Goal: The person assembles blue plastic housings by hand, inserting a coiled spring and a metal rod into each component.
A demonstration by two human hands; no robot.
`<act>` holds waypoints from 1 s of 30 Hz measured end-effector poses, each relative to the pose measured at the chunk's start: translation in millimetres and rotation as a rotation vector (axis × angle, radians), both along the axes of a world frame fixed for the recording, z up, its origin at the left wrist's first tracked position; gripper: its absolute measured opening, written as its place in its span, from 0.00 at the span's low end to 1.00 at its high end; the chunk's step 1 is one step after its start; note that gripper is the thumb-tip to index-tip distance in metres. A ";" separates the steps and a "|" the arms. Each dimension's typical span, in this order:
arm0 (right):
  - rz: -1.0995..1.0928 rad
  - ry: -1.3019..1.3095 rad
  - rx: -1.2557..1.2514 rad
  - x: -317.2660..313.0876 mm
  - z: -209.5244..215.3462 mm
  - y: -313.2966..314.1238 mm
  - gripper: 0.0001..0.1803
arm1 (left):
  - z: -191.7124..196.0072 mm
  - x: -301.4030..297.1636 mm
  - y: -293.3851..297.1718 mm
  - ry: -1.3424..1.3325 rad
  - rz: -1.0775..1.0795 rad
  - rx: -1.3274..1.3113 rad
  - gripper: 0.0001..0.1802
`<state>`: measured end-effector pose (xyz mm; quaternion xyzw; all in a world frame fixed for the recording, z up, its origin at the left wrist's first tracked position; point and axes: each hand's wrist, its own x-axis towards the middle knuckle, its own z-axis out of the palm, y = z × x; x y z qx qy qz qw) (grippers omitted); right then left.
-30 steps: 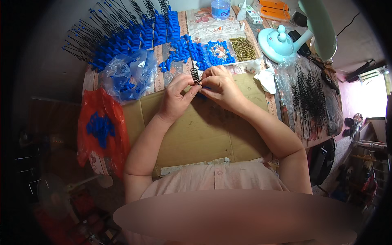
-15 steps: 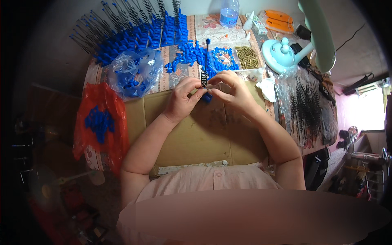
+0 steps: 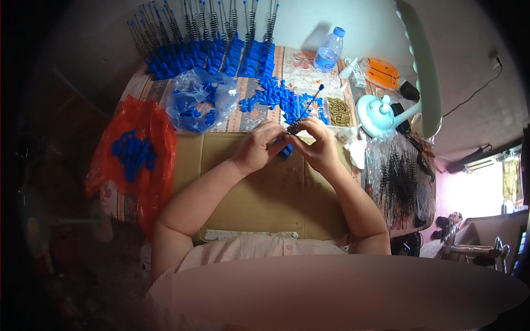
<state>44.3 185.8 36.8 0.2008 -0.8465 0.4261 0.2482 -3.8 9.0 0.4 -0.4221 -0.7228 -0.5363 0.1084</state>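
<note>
Both hands meet above the cardboard, fingers pinched at the lower end of a black coil spring (image 3: 295, 128). A thin dark rod with a blue tip (image 3: 321, 87) runs up out of the spring, leaning to the right. My left hand (image 3: 256, 148) is closed at the coil's left side. From the right, thumb and index of my right hand (image 3: 319, 146) pinch the same spot. Just below the fingertips a blue plastic piece (image 3: 287, 150) shows in part; whether it is joined to the spring is hidden.
Finished-looking rows of blue bases with springs (image 3: 212, 55) stand at the back left. Nearby lie a clear bag (image 3: 179, 99), a red bag (image 3: 99, 160), loose blue pieces (image 3: 270, 94) and brass pins (image 3: 338, 112). A lamp (image 3: 375, 115), bottle (image 3: 329, 51) and black springs (image 3: 398, 182) are right.
The spring and rod have gone from nearly upright to tilted rightward. Both hands still pinch at its lower end. The whole view has shifted, showing more of the wall behind.
</note>
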 end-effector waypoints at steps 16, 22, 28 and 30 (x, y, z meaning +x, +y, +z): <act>-0.075 0.034 0.060 0.6 -6.2 -0.6 0.11 | -5.0 -4.1 1.6 0.063 -0.011 0.000 0.10; -0.066 0.072 0.041 -0.4 -8.9 -1.8 0.12 | -2.2 -4.3 0.2 0.086 -0.019 -0.020 0.10; -0.070 0.074 0.048 -1.1 -10.1 -1.5 0.13 | -2.8 -2.8 -0.3 0.072 -0.017 -0.005 0.10; -0.060 0.086 0.055 -1.7 -10.0 -0.9 0.13 | -2.3 -3.3 -0.3 0.076 -0.022 -0.024 0.10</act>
